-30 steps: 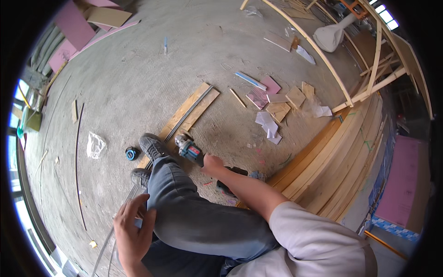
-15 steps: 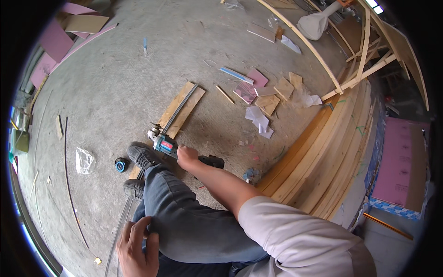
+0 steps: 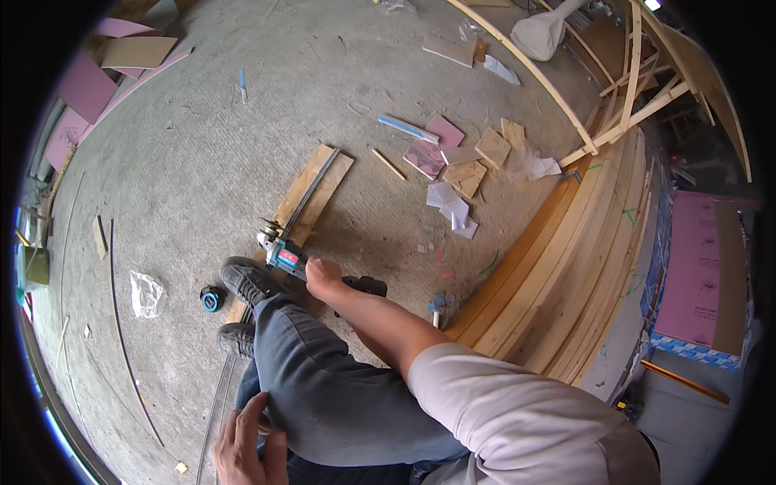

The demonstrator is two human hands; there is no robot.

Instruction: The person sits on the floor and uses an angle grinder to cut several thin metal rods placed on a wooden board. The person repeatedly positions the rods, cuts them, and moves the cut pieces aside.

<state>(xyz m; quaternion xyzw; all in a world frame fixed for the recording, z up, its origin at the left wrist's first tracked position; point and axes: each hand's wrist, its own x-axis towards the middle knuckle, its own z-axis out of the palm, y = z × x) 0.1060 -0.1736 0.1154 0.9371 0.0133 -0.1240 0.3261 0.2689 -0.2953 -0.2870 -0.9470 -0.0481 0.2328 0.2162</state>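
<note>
My right hand (image 3: 324, 279) is wrapped round the grip of a teal and black angle grinder (image 3: 284, 255). The grinder's disc end is over a thin metal strip (image 3: 311, 194), which lies lengthwise along a wooden board (image 3: 330, 190) on the floor. One dark grey shoe (image 3: 249, 279) presses down beside the grinder, over the strip and board. Near my bent knee, my left hand (image 3: 250, 446) hangs with its fingers loosely bent and apart, nothing visible in it. Behind the shoes, long thin metal strips (image 3: 217, 408) run toward me.
A blue and black tape measure (image 3: 212, 299) and a clear plastic bag (image 3: 146, 293) lie left of the shoes. Board offcuts (image 3: 466, 178) and paper scraps (image 3: 449, 205) are scattered ahead. Long timber planks (image 3: 558, 271) are stacked at right, with pink-faced boards (image 3: 687, 275) beyond.
The whole view has shifted slightly. My right hand still grips the grinder over the strip, and my left hand has moved a little lower and to the right in the view.
</note>
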